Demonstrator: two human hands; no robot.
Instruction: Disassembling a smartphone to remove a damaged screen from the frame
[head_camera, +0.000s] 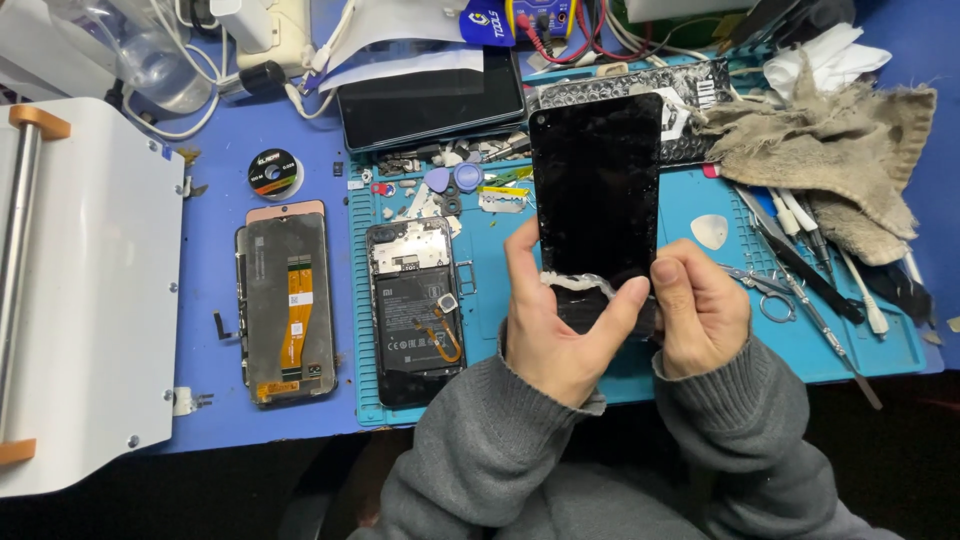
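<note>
Both hands pinch the near end of a black phone screen panel (597, 190), held upright over the middle of the blue repair mat (700, 205). The left hand (555, 320) presses its thumb on a whitish film strip (575, 283) there; the right hand (700, 315) clamps the panel's lower right corner.
</note>
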